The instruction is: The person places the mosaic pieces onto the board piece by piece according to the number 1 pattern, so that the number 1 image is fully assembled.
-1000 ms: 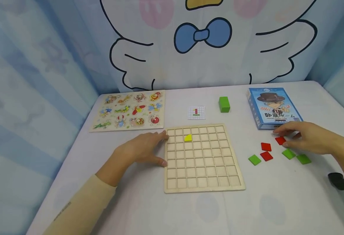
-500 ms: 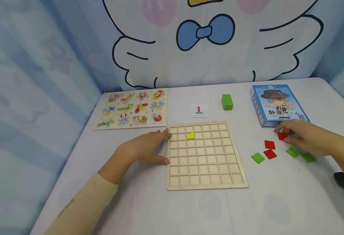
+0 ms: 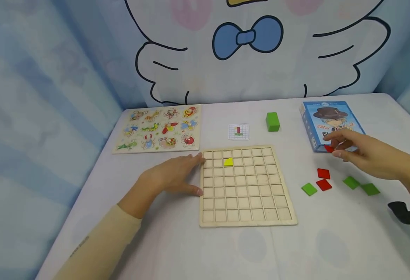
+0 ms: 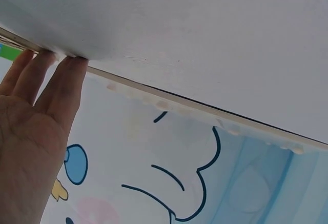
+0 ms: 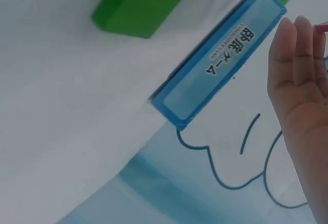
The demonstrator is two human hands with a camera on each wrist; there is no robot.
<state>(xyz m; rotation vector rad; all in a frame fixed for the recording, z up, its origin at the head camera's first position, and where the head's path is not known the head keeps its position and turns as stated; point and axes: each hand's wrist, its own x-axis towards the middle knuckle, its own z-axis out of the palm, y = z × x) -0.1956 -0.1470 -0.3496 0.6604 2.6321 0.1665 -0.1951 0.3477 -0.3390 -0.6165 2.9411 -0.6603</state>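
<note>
Between thumb and fingertips my right hand (image 3: 363,153) pinches a red tile (image 3: 328,148), raised off the table by the front edge of the blue game box (image 3: 334,120). In the right wrist view only a sliver of that red tile (image 5: 321,28) shows at the frame's edge. My left hand (image 3: 171,177) rests with spread fingers against the left edge of the wooden grid board (image 3: 239,192). One yellow piece (image 3: 228,161) with a slanted corner lies in an upper cell of the board. In the left wrist view, the left hand (image 4: 38,121) has its fingers extended.
Two red tiles (image 3: 323,184) and several green tiles (image 3: 309,189) lie right of the board. Behind it are a small gridded pattern card (image 3: 238,132) and a green block (image 3: 273,122). An insect picture board (image 3: 159,128) lies back left. A curtain (image 3: 51,116) borders the table.
My right hand has taken hold of the red tile nearest the box and lifted it off the table. The left hand stays at the board's edge. The head view has shifted slightly.
</note>
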